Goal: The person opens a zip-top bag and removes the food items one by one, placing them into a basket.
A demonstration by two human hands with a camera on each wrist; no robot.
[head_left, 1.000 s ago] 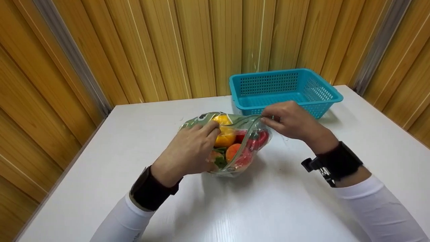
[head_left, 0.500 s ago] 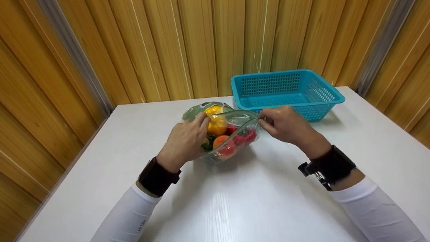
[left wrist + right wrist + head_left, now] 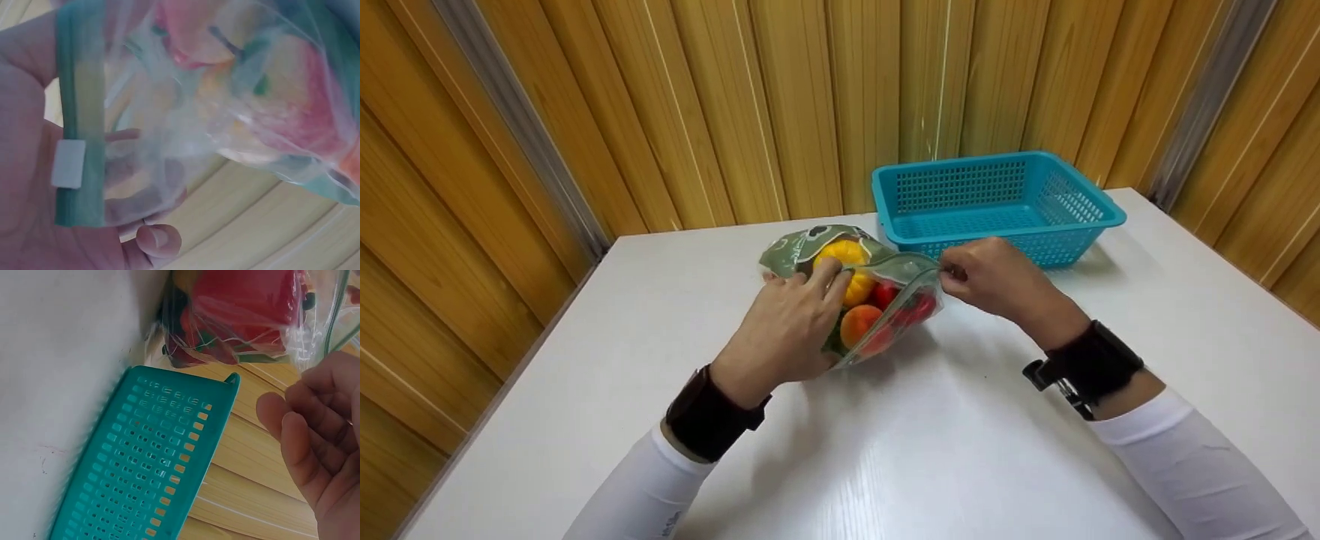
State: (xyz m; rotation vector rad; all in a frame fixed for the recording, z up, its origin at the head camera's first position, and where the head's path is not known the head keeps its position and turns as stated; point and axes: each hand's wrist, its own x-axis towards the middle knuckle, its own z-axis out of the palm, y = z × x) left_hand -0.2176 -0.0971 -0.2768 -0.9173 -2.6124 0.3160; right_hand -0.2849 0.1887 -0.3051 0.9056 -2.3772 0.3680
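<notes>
A clear zip bag with green print leans in the middle of the table, its mouth parted. Through the plastic show a ribbed yellow pumpkin, an orange-red round fruit and red peppers. My left hand holds the left end of the mouth. In the left wrist view the green zip strip with its white slider lies across the palm, fingers curled behind the plastic. Pink-and-yellow fruit shows inside. With fingertips, my right hand pinches the right end of the mouth.
A teal plastic basket with slotted walls stands at the back right, just behind my right hand and the bag. Wood-patterned panels rise behind and beside the white table.
The bag first shifted left and away from me, then a little right. Over the past half second its mouth has narrowed, and my left fingers have moved further over the zip.
</notes>
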